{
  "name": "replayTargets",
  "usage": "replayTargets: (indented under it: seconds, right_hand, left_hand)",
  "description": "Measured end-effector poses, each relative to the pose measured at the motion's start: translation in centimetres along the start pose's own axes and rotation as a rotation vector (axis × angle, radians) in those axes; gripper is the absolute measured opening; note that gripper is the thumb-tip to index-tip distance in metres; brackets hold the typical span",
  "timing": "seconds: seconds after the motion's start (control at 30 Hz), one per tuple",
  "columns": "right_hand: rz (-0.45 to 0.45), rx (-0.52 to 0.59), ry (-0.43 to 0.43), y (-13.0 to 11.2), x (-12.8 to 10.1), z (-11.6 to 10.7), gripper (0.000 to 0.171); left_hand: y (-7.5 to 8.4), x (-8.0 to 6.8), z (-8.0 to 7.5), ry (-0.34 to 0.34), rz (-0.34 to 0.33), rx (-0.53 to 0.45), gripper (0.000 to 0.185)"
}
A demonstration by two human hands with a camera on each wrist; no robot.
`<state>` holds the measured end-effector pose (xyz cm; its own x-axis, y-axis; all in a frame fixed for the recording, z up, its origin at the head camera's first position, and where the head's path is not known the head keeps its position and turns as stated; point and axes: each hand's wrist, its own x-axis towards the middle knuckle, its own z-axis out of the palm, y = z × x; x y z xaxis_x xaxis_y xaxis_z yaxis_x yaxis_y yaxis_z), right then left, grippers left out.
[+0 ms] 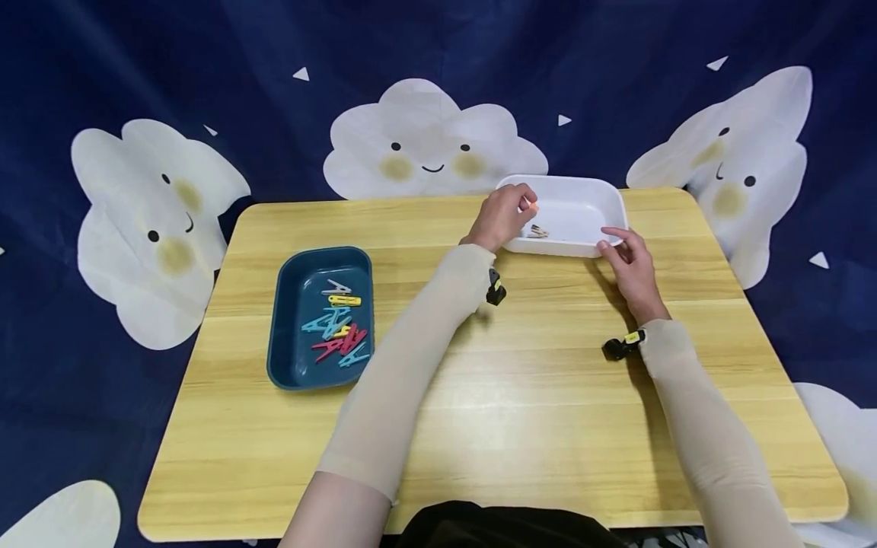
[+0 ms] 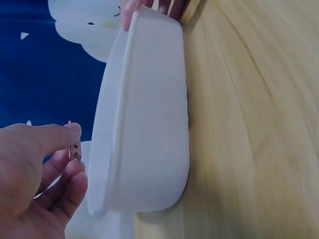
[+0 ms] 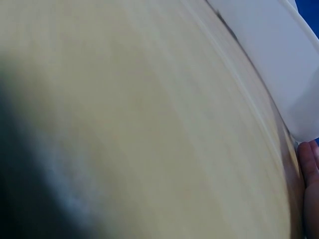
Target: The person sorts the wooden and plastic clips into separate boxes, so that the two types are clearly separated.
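Note:
My left hand (image 1: 505, 215) hovers over the left end of a white tray (image 1: 589, 199) at the table's far right. It pinches a small clothespin (image 1: 528, 204) between thumb and fingers; the clothespin (image 2: 74, 148) also shows in the left wrist view beside the tray's outer wall (image 2: 149, 114). A pale clothespin (image 1: 537, 232) lies inside the tray. My right hand (image 1: 626, 257) grips the tray's near right corner, with fingers (image 2: 130, 9) over the rim. The right wrist view is blurred and shows the tray wall (image 3: 279, 55) and fingertips (image 3: 311, 164).
A dark blue tray (image 1: 286, 358) with several coloured clothespins (image 1: 339, 327) sits on the left of the wooden table (image 1: 521, 411). A navy cloth with white clouds hangs behind and around the table.

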<state>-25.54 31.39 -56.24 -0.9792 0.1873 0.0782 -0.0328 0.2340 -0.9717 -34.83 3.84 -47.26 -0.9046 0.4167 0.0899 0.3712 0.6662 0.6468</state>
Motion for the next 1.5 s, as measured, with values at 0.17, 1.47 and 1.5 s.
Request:
replayTargets:
  seconds: [0.17, 1.47, 1.5]
  right_hand:
    - [-0.003, 0.008, -0.012, -1.8, -0.7, 0.5, 0.039]
    - [0.024, -0.050, -0.004, 0.1, 0.2, 0.0, 0.039]
    - [0.030, -0.055, -0.003, 0.2, 0.2, -0.1, 0.040]
  left_hand:
    - [0.1, 1.2, 0.6, -0.030, -0.044, 0.026, 0.023]
    - [-0.4, 2.0, 1.7, -0.117, -0.072, 0.114, 0.030]
    - [-0.5, 1.8, 1.4, -0.112, -0.060, 0.097, 0.029]
